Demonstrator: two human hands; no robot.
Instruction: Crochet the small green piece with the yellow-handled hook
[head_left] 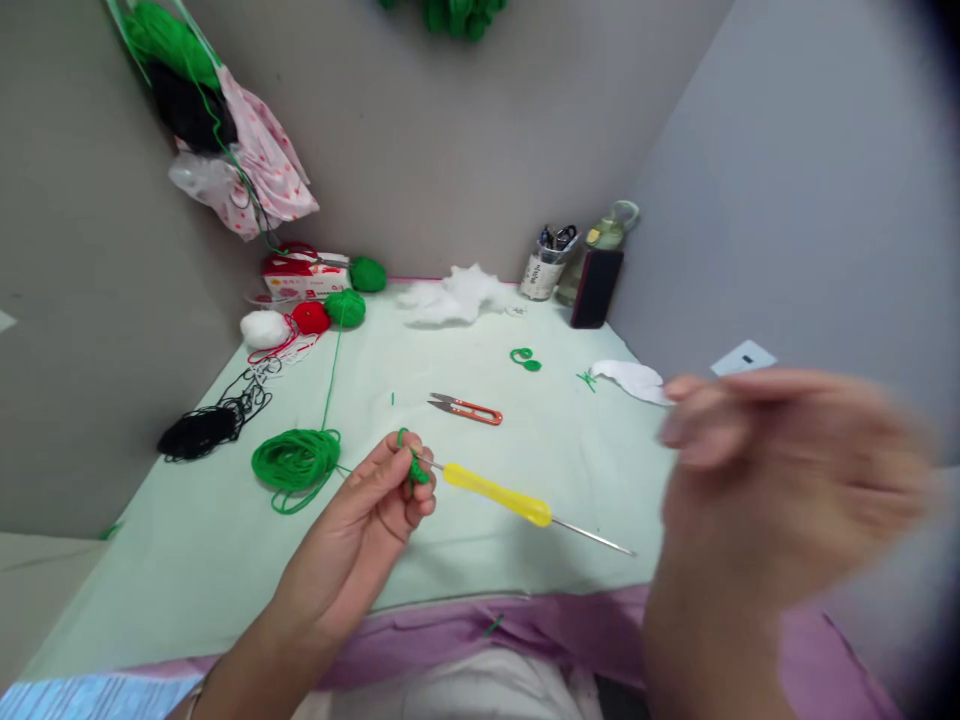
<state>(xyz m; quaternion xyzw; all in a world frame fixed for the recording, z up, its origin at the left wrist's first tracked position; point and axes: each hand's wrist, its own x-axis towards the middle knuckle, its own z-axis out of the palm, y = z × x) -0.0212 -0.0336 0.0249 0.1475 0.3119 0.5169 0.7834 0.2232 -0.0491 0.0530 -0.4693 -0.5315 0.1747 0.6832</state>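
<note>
My left hand (382, 490) is closed, pinching a small green crochet piece (418, 470) between thumb and fingers. A crochet hook with a yellow handle (499, 494) has its thin metal end at the piece, under my fingertips; its other metal end points right over the cloth. My right hand (787, 480) is raised at the right, close to the camera and apart from the hook. Motion smears it, so I cannot make out its fingers. Green yarn (296, 462) lies in a loose coil left of my left hand. Orange-handled thread snips (466, 409) lie beyond it.
Balls of white (264, 329), red (310, 318) and green yarn (345, 309) sit at the back left, near black yarn (201, 432). White stuffing (457, 296), a pen cup (541, 275), a phone (598, 289) and a bottle (606, 232) stand along the back. Walls enclose the table.
</note>
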